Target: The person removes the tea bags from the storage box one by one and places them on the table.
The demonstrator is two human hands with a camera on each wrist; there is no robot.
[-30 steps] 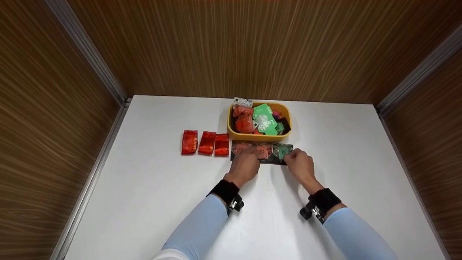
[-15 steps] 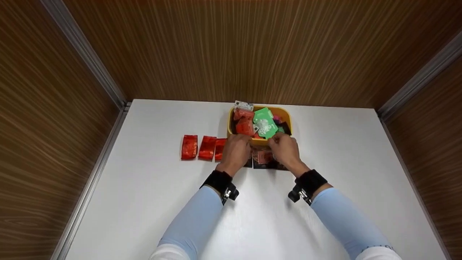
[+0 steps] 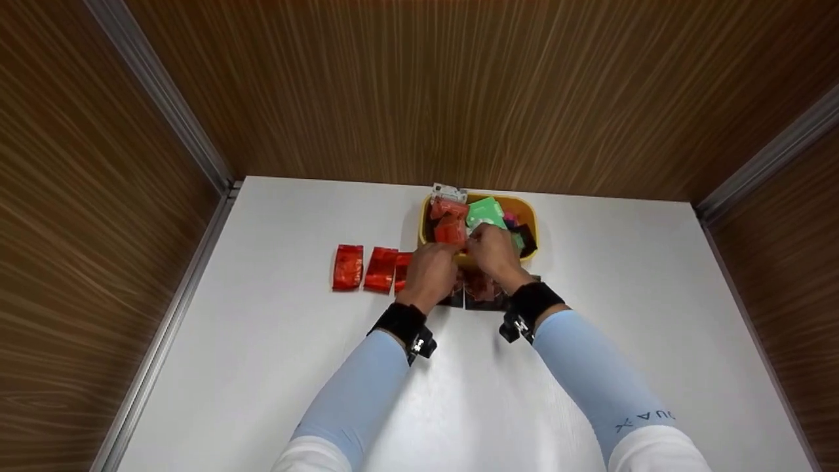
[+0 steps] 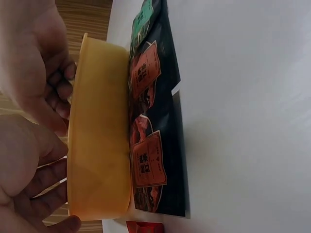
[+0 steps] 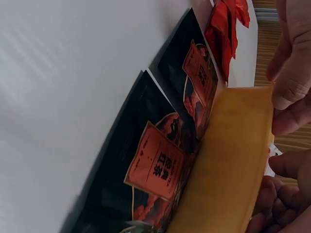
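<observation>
1. The left hand (image 3: pixel 430 272) is at the near rim of the yellow bin (image 4: pixel 99 136), just above the centre of the head view. Its fingers reach the rim, but I cannot tell whether it is grasping the rim or something inside.
2. The right hand (image 3: pixel 493 252) is over the bin, close to the left hand's fingertips. Its fingers are bent; whether they are clenched on anything is hidden.
3. The yellow bin stands on the white surface (image 3: pixel 229 328), in the upper middle of the head view. Both wrist views show its near wall as well.
4. Inside the bin, reddish packets (image 3: pixel 449 223) fill the left part of the frame's view of it, with a whitish packet (image 3: pixel 449 193) at the far left corner. A green card (image 3: pixel 486 212) lies in the middle, partly covered by the right hand, and a small pink item (image 3: pixel 510 219) shows to its right.
5. Along the bin's near side lies a row of dark packets. In the left wrist view, the lower two, one of them the lowest packet (image 4: pixel 149 160), have orange-red labels; the green-labelled packet (image 4: pixel 144 22) is at the top.
6. Three shiny red pouches (image 3: pixel 348 268) lie left of centre in the head view, the rightmost partly behind the left hand.
7. Wood-grain panels (image 3: pixel 419 85) fill the top and both sides of that view.
</observation>
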